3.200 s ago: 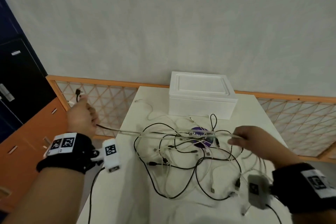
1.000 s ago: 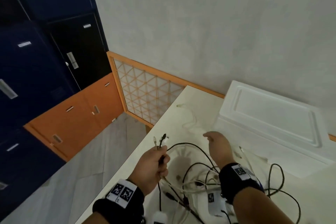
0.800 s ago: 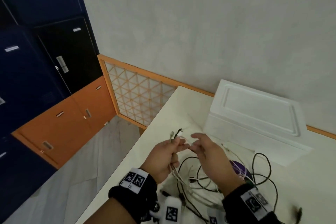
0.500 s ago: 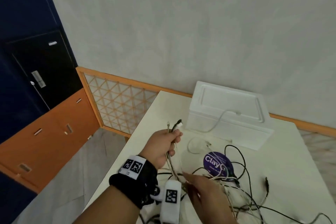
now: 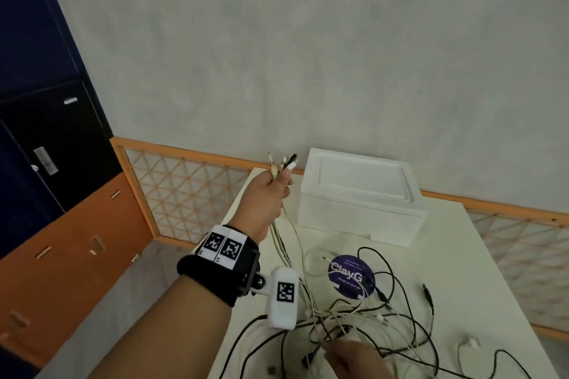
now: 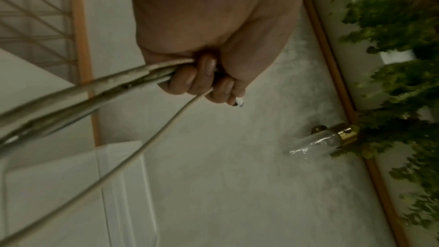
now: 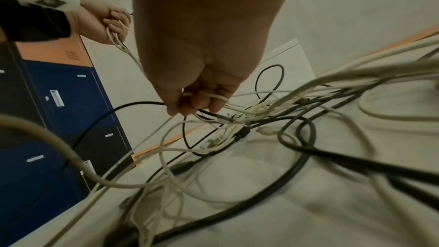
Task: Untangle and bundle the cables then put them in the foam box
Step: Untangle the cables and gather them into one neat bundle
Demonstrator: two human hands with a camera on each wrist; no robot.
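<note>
My left hand (image 5: pixel 271 194) is raised above the table's far left corner and grips several cable ends (image 5: pixel 283 163), white and black, whose plugs stick up from the fist (image 6: pixel 199 80). The cords (image 5: pixel 286 243) run down from it into a tangle of black and white cables (image 5: pixel 369 317) on the white table (image 5: pixel 455 255). My right hand (image 5: pixel 354 357) is low at the near edge, its fingers (image 7: pixel 202 100) curled round white cords in the tangle. The white foam box (image 5: pixel 360 197) stands at the back of the table with its lid on.
A round purple sticker (image 5: pixel 351 275) lies on the table under the cables. A loose white plug (image 5: pixel 471 341) lies at the right. An orange lattice rail (image 5: pixel 191 194) runs behind the table. Blue and orange lockers (image 5: pixel 46 163) stand to the left.
My left hand has risen and moved back toward the foam box with the cable ends, drawing the cords taut. My right hand has stayed low in the tangle.
</note>
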